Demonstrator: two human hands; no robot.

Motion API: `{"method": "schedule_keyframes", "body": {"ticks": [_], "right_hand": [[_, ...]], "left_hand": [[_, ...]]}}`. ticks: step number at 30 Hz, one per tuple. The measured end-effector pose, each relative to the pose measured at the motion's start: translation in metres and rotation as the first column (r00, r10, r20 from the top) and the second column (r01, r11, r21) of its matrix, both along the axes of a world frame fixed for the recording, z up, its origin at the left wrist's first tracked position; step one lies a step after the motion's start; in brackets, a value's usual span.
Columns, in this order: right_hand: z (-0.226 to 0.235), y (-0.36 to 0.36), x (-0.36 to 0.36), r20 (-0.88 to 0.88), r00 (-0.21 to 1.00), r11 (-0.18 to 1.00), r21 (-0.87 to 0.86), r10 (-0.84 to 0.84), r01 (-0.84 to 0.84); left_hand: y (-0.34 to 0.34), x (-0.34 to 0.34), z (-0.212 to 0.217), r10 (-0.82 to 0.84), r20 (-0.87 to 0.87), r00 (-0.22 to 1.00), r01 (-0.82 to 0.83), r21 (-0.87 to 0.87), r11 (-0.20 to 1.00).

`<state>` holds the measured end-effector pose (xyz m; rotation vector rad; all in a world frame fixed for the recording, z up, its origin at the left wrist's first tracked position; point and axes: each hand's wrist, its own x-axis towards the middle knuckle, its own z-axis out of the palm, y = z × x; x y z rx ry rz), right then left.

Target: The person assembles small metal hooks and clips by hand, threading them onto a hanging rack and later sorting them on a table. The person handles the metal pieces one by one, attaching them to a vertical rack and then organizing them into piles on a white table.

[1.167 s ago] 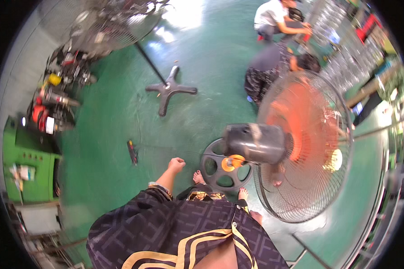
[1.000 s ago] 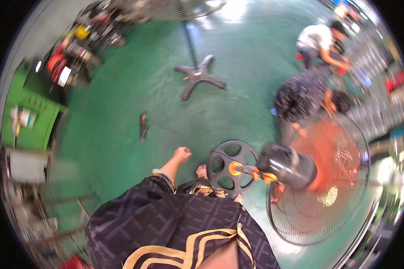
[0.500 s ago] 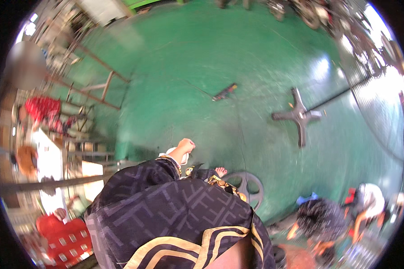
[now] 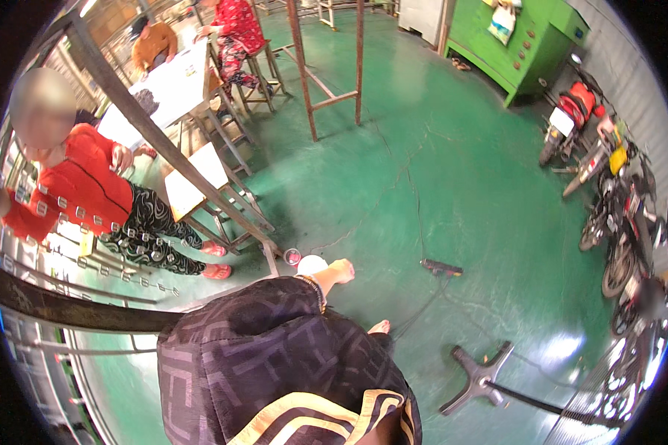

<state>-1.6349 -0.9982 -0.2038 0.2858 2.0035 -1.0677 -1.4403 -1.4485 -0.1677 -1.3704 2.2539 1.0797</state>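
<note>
Your left hand (image 4: 340, 271) hangs above the green floor (image 4: 482, 163); whether its fingers are closed, I cannot tell. A white round object (image 4: 311, 264) shows beside your wrist; a power strip (image 4: 442, 268) lies farther right.

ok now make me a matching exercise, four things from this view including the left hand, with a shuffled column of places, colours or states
Things
1. left hand
2. round object
3. stand base
4. cabinet

Places, colours, states
a. bright green, upper right of the picture
b. at the end of a dark patterned sleeve
c. dark, four arms spread out, lower right
d. white, just left of the hand

Pairs: 1-b, 2-d, 3-c, 4-a
</note>
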Motion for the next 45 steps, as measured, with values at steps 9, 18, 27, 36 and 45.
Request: {"method": "schedule_keyframes", "body": {"ticks": [9,18,27,36,45], "right_hand": [[0.022,-0.037,-0.185,-0.093,0.99,0.994,0.028,0.11,-0.108],[0.03,-0.218,-0.279,-0.087,0.864,0.866,-0.024,0.495,-0.499],[0.0,-0.417,-0.232,0.056,0.664,0.667,-0.061,0.745,-0.743],[-0.01,-0.651,-0.191,0.026,0.584,0.58,-0.162,0.811,-0.799],[-0.005,-0.897,-0.075,0.127,0.108,0.12,-0.087,0.986,-0.989]], "left_hand": [[0.003,0.008,0.118,-0.287,0.442,0.85,0.384,-0.147,0.911],[-0.005,-0.001,0.023,0.629,-0.231,0.742,-0.654,-0.049,0.755],[-0.004,0.059,-0.044,0.757,0.125,0.641,-0.757,-0.058,0.65],[-0.177,0.126,-0.004,0.967,-0.154,0.201,-0.977,0.034,0.209],[-0.298,0.176,0.028,0.926,-0.376,-0.027,-1.0,0.005,-0.027]]}}
